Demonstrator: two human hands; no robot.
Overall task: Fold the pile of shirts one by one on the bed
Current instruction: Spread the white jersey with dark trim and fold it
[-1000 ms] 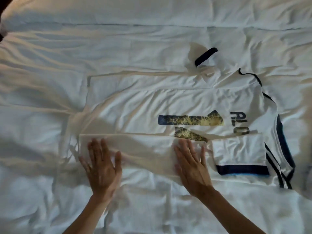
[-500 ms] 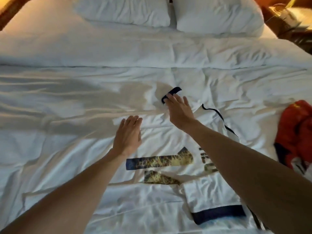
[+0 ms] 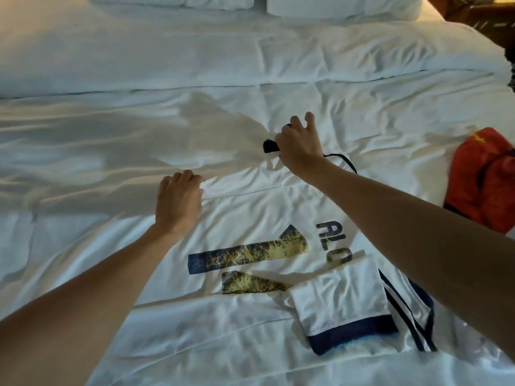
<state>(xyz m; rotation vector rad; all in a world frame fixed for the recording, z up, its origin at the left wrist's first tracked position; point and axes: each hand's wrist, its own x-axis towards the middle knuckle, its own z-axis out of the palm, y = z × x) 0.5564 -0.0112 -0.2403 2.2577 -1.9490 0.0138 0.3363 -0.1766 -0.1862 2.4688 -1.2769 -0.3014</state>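
A white jersey (image 3: 250, 218) with a blue and gold number and dark trim lies flat on the bed (image 3: 139, 135), its near side folded in, the near sleeve (image 3: 342, 296) laid over the body. My right hand (image 3: 299, 146) pinches the dark cuff of the far sleeve (image 3: 270, 146) at the jersey's far edge. Fingers curled, my left hand (image 3: 178, 199) grips that same far edge to the left.
A red and orange garment (image 3: 485, 176) lies bunched at the bed's right edge. Two white pillows (image 3: 334, 4) sit at the head of the bed. A dark wooden nightstand (image 3: 479, 12) shows at the top right corner.
Both hands left the near folded edge and reached across to the jersey's far side. The right hand closed on the far sleeve cuff; the left hand's fingers curled onto the far edge.
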